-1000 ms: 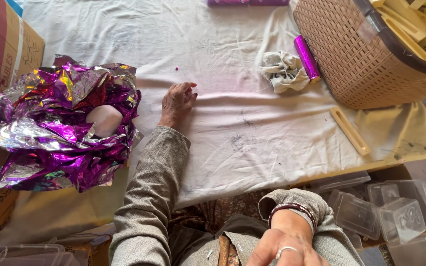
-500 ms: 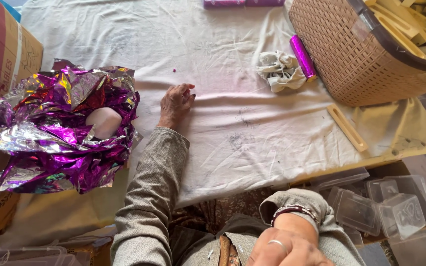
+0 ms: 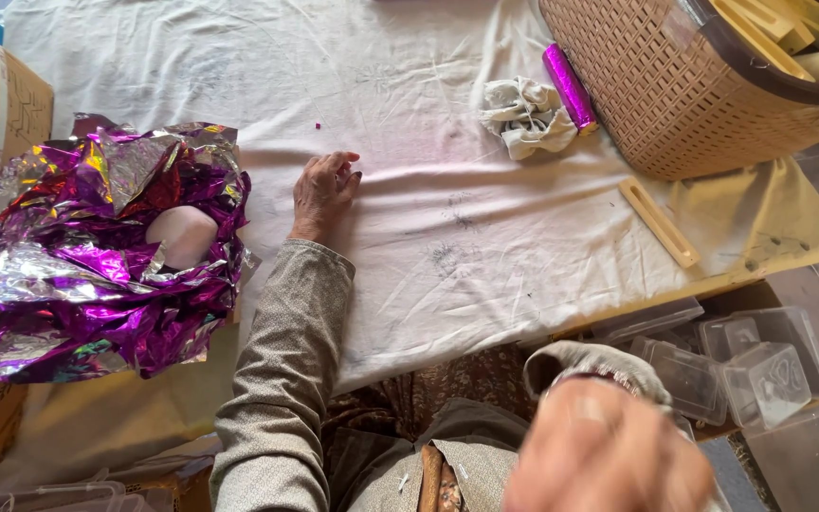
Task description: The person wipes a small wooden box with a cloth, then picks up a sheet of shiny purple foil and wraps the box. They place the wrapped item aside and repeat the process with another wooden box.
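We take the white cloth (image 3: pixel 447 237) as our landmark and go from its left edge. Off that edge stands a cardboard box (image 3: pixel 2 104), and on the cloth's left part lies a heap of purple foil (image 3: pixel 97 256), loosely crumpled, with a pale rounded object (image 3: pixel 180 237) showing in its hollow. Just right of the foil, our left hand (image 3: pixel 324 188) lies flat on the cloth, palm down, fingers loosely together, holding nothing and not touching the foil.

Farther right, near the cloth's top, sits a bunched rag (image 3: pixel 526 116) with a purple roll (image 3: pixel 569 87) touching it. Right of these, a woven basket (image 3: pixel 684 95) of yellowish strips overlaps the cloth's corner, and one yellow strip (image 3: pixel 658 222) lies alone below it. Under the cloth's lower right edge lie clear plastic boxes (image 3: pixel 760 365).

Our right hand (image 3: pixel 609 460) is low in front of that edge, blurred; we cannot tell whether it is open or holds anything.

We judge the work barely begun: the foil is still one unsorted heap and the middle of the cloth holds no finished piece.

Against the frame a second ago, the right hand has risen and swung right, now a blur, while the left hand and foil have kept their places.
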